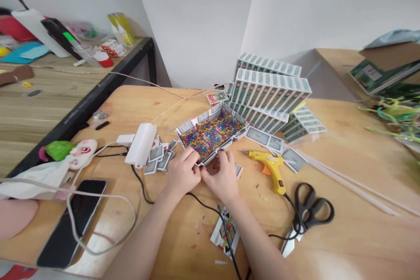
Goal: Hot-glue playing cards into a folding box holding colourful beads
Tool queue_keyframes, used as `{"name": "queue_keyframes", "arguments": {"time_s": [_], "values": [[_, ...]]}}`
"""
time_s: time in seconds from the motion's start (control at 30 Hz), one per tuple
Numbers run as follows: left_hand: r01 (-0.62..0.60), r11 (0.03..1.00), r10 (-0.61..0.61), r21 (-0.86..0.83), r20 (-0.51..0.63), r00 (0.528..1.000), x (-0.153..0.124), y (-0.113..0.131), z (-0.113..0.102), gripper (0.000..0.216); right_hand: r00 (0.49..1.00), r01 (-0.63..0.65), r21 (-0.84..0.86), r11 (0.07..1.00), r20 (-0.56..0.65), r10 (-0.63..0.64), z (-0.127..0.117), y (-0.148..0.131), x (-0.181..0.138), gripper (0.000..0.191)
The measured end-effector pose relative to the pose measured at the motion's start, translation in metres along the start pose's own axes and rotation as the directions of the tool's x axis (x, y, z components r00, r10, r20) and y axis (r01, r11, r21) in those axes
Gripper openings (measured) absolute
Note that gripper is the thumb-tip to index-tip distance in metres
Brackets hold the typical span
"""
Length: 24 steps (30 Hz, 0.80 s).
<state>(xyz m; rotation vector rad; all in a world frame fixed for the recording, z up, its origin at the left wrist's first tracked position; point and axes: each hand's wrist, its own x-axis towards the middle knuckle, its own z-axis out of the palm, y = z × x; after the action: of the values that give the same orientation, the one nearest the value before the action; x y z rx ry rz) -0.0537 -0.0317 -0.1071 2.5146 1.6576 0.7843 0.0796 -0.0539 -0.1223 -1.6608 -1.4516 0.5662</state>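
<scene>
A shallow tray built from playing cards (238, 119) stands on the table, its floor covered in small multicoloured bits (213, 133). At its near corner my left hand (184, 169) pinches the card wall with curled fingers. My right hand (223, 173) grips the same near wall just to the right, thumb toward the left hand. A yellow hot glue gun (271, 166) lies right of my right hand. Small cut card pieces (160, 155) are heaped left of my left hand. Below my right hand lies a face card (226, 232), partly under a black cable.
Stacked card boxes (272, 92) rise behind the tray. Black-handled scissors (306, 212) and clear glue sticks (348, 181) lie at right. A white power strip (141, 145), a phone (72, 223) and looping cables are at left. Loose cards (267, 140) lie beside the boxes.
</scene>
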Motion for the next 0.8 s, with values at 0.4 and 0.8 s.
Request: {"name": "queue_keyframes", "arguments": {"time_s": [0.4,0.8], "values": [[0.016,1.0,-0.016,-0.003,-0.023,1.0,0.0002,0.0033,0.0003,0.019,0.992,0.041,0.141,0.989,-0.123,-0.024,0.0073,0.0013,-0.0075,0.045],[0.014,0.999,-0.015,-0.029,-0.027,1.0,0.0001,0.0028,0.0012,0.02,0.979,0.075,0.022,0.997,-0.191,-0.07,0.0077,0.0012,-0.0058,0.036]]}}
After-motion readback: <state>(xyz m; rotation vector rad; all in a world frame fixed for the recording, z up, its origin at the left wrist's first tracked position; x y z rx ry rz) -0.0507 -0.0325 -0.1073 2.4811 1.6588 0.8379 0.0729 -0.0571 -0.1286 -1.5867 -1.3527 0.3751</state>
